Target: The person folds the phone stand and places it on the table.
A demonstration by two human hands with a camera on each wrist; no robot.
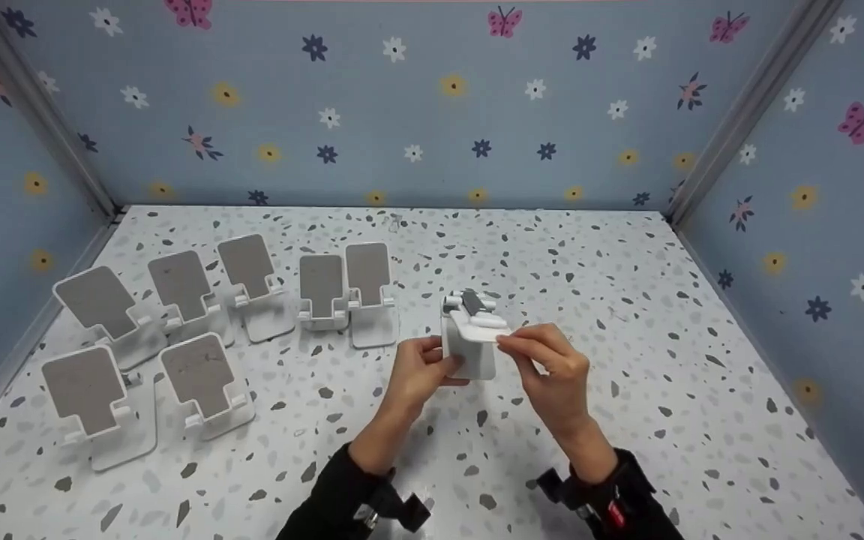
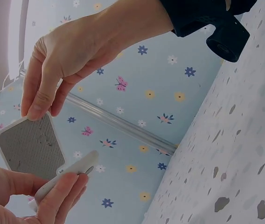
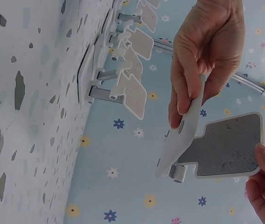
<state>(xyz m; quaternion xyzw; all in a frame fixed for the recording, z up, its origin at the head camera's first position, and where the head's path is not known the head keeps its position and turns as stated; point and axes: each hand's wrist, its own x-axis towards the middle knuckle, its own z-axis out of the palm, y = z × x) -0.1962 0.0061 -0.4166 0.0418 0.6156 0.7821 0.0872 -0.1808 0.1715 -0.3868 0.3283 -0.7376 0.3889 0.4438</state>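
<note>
Blue flower-printed walls (image 1: 432, 120) border a white, grey-flecked tabletop (image 1: 627, 465) with seven white-framed grey-faced stands (image 1: 181, 289) at left and, raised near centre, a matching white-and-grey stand (image 1: 473, 330), its base (image 1: 479, 365) gripped by a person's curled left hand (image 1: 413, 373), its plate (image 3: 230, 147) pinched by the right hand (image 1: 556, 371).

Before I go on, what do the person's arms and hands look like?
The left hand and right hand are ungloved. Black sleeves reach toward the wrists, each bearing a small black wrist camera; a red patch marks the right wrist's gear.
</note>
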